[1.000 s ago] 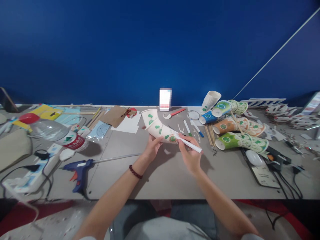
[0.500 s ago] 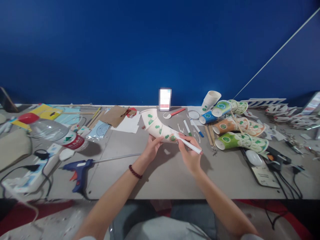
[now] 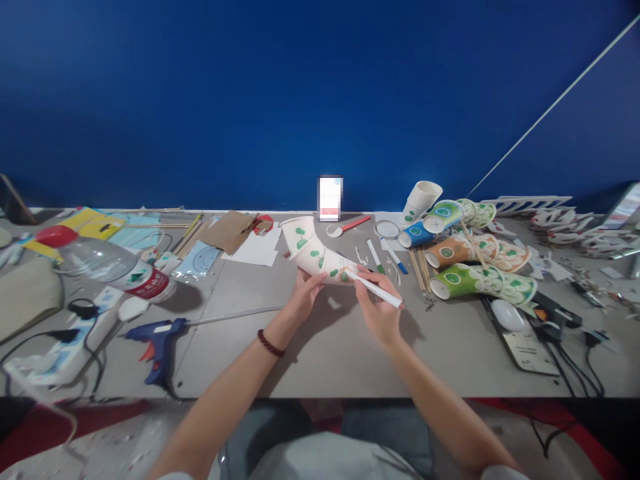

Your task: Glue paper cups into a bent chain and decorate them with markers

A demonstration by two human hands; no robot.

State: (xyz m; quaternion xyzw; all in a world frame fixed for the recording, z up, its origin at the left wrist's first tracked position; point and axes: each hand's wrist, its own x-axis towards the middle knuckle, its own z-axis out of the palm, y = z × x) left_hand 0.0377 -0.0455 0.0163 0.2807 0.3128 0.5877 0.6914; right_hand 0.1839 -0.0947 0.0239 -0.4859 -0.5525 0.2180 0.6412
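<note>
My left hand (image 3: 303,298) grips the near end of a curved piece made of white paper cups with green leaf prints (image 3: 314,255), held over the grey table (image 3: 320,347). My right hand (image 3: 379,312) pinches a white marker pen (image 3: 374,289); its tip rests on the green-printed bottom of the nearest cup. The cup piece curves away from me toward the wall. A dark bead bracelet sits on my left wrist.
A blue glue gun (image 3: 159,337) and a plastic water bottle (image 3: 113,269) lie at the left, with a power strip (image 3: 60,353) and cables. Colourful paper cups (image 3: 470,257), sticks and pens lie at the right. Cardboard, paper and red scissors lie by the blue wall.
Almost nothing moved; the marker's tip and my right hand shifted very slightly left against the cup's bottom.
</note>
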